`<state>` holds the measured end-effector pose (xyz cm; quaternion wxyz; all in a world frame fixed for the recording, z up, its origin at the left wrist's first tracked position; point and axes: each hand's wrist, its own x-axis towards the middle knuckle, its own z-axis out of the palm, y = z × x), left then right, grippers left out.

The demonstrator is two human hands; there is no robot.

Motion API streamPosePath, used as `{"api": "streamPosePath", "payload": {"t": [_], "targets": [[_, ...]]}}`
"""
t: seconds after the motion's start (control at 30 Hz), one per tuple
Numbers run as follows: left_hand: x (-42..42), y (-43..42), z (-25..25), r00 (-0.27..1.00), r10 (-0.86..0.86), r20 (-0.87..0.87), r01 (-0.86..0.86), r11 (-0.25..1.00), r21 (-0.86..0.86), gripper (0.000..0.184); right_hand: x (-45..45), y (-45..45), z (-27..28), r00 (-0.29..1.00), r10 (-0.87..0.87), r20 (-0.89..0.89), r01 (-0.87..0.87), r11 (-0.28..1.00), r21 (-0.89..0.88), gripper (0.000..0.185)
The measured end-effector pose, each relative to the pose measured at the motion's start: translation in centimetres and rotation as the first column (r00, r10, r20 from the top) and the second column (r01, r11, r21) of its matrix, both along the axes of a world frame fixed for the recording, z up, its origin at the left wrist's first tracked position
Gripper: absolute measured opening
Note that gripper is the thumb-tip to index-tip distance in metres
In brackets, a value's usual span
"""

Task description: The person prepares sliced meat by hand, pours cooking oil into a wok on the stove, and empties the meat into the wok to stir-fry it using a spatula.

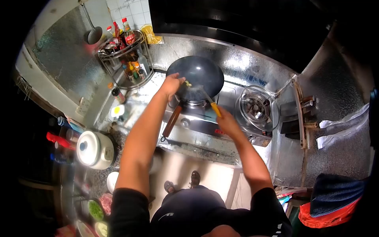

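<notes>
A dark wok (199, 73) sits on the left burner, its wooden handle (172, 121) pointing toward me. Over the wok's left side is my left hand (172, 85), fingers curled together. Small pale yellow pieces (188, 83) show right at its fingertips; whether they are in the fingers or just below them I cannot tell. My right hand (229, 121) is closed around the yellow handle of a spatula (215, 108). The spatula's metal shaft slants down into the wok, and its blade is hard to make out there.
A glass lid (259, 108) covers the right burner of the gas stove (205, 125). Sauce bottles fill a corner rack (125, 51); a ladle (94, 35) hangs beside it. On the left counter are a rice cooker (103, 152), chopped greens (94, 209) and raw meat (106, 202).
</notes>
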<state>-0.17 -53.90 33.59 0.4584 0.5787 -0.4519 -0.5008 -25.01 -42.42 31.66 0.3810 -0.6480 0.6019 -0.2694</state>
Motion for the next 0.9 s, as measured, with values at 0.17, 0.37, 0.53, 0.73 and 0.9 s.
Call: {"api": "streamPosePath", "payload": {"t": [0.17, 0.37, 0.53, 0.73, 0.9], "targets": [[2.0, 4.5, 1.7, 0.973, -0.024, -0.228, 0.004, 0.996, -0.089, 0.045, -3.5, 2.4, 1.4, 0.994, 0.044, -0.101, -0.055, 0.992, -0.112, 0.049], [7.9, 20.2, -3.0, 0.873, 0.325, -0.365, -0.382, 0.919, -0.095, 0.031, -2.7, 2.8, -0.7, 0.985, 0.024, -0.171, -0.068, 0.966, -0.251, 0.049], [11.2, 34.8, -12.8, 0.721, 0.575, -0.388, -0.585, 0.804, 0.106, 0.011, 0.3, 2.8, -2.4, 0.986, -0.107, 0.129, 0.1, 0.993, 0.057, 0.046], [11.7, 48.4, -19.9, 0.507, 0.797, -0.328, -0.691, 0.604, 0.398, 0.005, 0.0, 6.2, -5.1, 0.862, -0.369, 0.348, 0.35, 0.929, 0.119, 0.046], [13.6, 53.4, -20.7, 0.41, 0.861, -0.302, -0.79, 0.501, 0.355, 0.002, -2.8, 14.0, -16.4, 0.964, -0.263, 0.041, 0.261, 0.964, 0.049, 0.018]]}}
